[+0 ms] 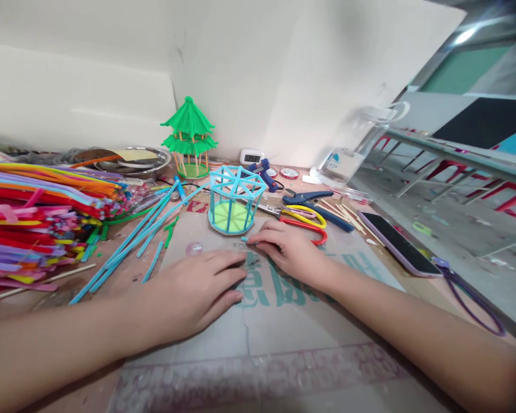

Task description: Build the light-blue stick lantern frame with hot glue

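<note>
My left hand (193,289) rests palm down on the printed plastic sheet (189,358), fingers stretched out and slightly apart, holding nothing. From the other side my right hand (290,249) reaches in with its fingers loosely extended. A tiny blue piece (244,238) is right at its fingertips; touching or just beside it, I cannot tell. Directly behind stands a small blue frame (237,198), upright, with thin posts, a spoked top and a yellow-green base. Farther back is a green two-tiered pavilion model (188,137) on wooden-looking posts.
Bundles of colourful pipe cleaners (38,212) fill the left side, with loose blue strips (129,244) alongside. Scissors (309,221), blue-handled pliers (313,199), wooden sticks (346,215) and a phone (398,244) lie right. A clear jug (348,152) and digital timer (252,156) stand behind.
</note>
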The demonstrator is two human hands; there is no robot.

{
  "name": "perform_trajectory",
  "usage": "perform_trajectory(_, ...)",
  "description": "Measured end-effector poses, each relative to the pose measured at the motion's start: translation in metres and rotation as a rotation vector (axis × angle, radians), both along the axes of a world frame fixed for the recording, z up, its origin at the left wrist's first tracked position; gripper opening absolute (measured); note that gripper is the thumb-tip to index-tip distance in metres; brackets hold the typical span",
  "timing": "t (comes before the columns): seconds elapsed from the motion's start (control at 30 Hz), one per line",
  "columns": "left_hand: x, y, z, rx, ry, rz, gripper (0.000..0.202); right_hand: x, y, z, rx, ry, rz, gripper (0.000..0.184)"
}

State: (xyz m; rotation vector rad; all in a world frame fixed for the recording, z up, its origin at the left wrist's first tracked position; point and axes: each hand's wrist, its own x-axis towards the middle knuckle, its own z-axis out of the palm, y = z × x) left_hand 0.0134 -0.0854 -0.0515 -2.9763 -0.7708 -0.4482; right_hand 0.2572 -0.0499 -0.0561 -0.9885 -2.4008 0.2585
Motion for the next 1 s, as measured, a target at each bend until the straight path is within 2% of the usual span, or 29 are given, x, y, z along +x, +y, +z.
perform_trajectory(0.1, 0.004, 0.0, -0.001, 0.022, 0.001, 0.101, 0.045, -0.001, 0.006, -0.003, 0.0, -0.001, -0.012, 0.02)
perform_trajectory(0.17, 0.005, -0.001, -0.002, 0.051, 0.032, 0.123, 0.048, -0.001, 0.008, -0.004, 0.017, 0.003, -0.037, 0.02)
perform_trajectory(0.27, 0.005, -0.005, -0.005, 0.091, 0.048, 0.103, 0.045, -0.001, 0.008, -0.003, 0.026, 0.013, -0.057, 0.02)
perform_trajectory(0.43, 0.006, -0.01, -0.007, 0.11, 0.049, 0.08, 0.043, -0.006, 0.006, 0.0, -0.015, 0.023, 0.039, 0.019)
perform_trajectory(1.0, 0.01, -0.012, -0.008, 0.179, 0.076, 0.083, 0.045, -0.008, 0.006, -0.004, 0.053, -0.035, 0.091, 0.027)
